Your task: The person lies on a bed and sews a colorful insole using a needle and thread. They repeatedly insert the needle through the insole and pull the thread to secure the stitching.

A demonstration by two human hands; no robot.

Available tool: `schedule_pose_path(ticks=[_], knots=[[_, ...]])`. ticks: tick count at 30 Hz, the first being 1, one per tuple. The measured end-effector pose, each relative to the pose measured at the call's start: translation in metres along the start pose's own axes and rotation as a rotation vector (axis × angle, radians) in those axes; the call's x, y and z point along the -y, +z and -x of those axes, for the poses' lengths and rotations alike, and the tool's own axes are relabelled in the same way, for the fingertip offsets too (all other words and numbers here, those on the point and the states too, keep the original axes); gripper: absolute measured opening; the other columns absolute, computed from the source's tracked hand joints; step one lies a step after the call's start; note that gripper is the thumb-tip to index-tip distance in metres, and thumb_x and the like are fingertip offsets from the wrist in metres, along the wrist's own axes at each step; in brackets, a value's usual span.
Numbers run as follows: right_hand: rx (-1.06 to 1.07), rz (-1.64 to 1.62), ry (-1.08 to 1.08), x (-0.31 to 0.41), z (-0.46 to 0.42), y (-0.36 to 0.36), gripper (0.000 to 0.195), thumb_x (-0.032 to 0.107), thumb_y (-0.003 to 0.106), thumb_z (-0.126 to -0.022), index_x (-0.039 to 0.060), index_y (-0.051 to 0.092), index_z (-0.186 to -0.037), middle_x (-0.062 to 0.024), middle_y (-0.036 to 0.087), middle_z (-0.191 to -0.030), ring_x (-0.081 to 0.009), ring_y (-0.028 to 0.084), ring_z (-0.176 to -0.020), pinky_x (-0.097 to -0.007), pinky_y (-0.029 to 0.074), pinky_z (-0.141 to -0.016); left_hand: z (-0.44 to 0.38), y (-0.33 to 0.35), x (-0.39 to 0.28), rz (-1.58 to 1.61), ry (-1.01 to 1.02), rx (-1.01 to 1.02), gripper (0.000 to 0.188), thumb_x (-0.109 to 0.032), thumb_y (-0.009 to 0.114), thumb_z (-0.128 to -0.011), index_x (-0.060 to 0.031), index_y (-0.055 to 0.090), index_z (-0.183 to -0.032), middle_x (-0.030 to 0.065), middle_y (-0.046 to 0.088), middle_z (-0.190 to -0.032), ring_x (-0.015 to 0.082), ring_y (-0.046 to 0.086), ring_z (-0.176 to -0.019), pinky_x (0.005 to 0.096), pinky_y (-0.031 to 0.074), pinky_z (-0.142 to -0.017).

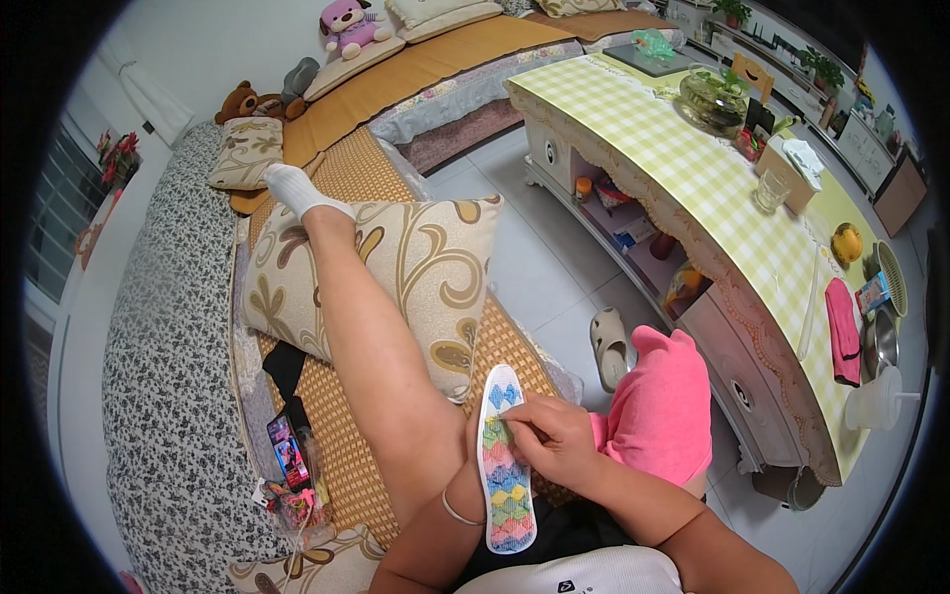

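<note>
A white shoe insole (508, 482) with multicoloured diamond-pattern stitching stands lengthwise before me, above my lap. Behind its left edge is my left hand (473, 445), mostly hidden by the insole, with a bangle on the wrist; it supports the insole from behind. My right hand (551, 436) is at the insole's upper right side, thumb and forefinger pinched together over the yellow and green stitches. Whatever is between those fingertips, a needle or a thread, is too small to tell. White shows between the blue diamonds near the top end.
A patterned cushion (415, 275) lies under my outstretched leg on the woven seat mat (349, 453). At left are a lit phone (288, 453) and a bag of coloured threads (297, 512). A pink cloth (660, 408) covers my other knee. A checked-cloth table (638, 111) stands right, a clog (610, 349) on the floor.
</note>
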State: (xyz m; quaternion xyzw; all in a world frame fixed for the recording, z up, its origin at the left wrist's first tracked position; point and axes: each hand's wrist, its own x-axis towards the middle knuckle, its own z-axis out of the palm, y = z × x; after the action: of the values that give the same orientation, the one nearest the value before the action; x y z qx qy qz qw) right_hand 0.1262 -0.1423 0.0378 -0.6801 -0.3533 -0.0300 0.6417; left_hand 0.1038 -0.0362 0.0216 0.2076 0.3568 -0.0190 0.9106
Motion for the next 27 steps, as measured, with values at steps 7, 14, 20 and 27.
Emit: schedule_pose_path(ticks=[7,14,20,27], knots=[[0.002,-0.015,0.015,0.002,-0.001,0.0,0.008,-0.007,0.063,-0.084,-0.0029,0.066,-0.091,-0.01,0.06,-0.071,-0.0175,0.061,-0.054,-0.0292,0.044,-0.049,0.001,0.009,-0.001,-0.068,0.013,-0.157,0.049,-0.047,0.035,-0.102,-0.0047,0.06,-0.095,0.0049,0.053,-0.066,0.0139,0.048,-0.05,0.0245,0.041,-0.045],[0.004,-0.08,0.136,0.003,0.001,-0.002,0.009,-0.002,0.065,-0.084,-0.0009,0.068,-0.093,-0.0129,0.063,-0.077,-0.0216,0.063,-0.062,-0.031,0.048,-0.056,0.007,-0.018,-0.002,-0.039,0.072,0.145,0.048,-0.048,0.037,-0.102,-0.0064,0.059,-0.092,0.0036,0.054,-0.067,0.0128,0.049,-0.05,0.0247,0.041,-0.044],[0.041,-0.363,0.444,-0.006,0.0,-0.012,0.009,0.002,0.064,-0.09,-0.0014,0.069,-0.097,-0.0075,0.068,-0.085,-0.0144,0.064,-0.071,-0.0287,0.051,-0.065,0.011,-0.033,-0.012,-0.264,0.245,0.229,0.033,-0.039,0.054,-0.101,-0.0066,0.06,-0.095,0.0014,0.058,-0.071,0.0085,0.052,-0.054,0.0236,0.042,-0.046],[0.172,-0.651,0.683,-0.046,-0.002,-0.029,0.009,0.006,0.064,-0.093,0.0007,0.068,-0.099,0.0015,0.065,-0.091,-0.0063,0.057,-0.085,-0.0227,0.047,-0.079,0.019,-0.022,-0.018,-0.411,0.515,0.128,0.011,-0.007,0.064,-0.096,0.0018,0.059,-0.101,0.0089,0.069,-0.092,0.0113,0.066,-0.075,0.0245,0.056,-0.068]])
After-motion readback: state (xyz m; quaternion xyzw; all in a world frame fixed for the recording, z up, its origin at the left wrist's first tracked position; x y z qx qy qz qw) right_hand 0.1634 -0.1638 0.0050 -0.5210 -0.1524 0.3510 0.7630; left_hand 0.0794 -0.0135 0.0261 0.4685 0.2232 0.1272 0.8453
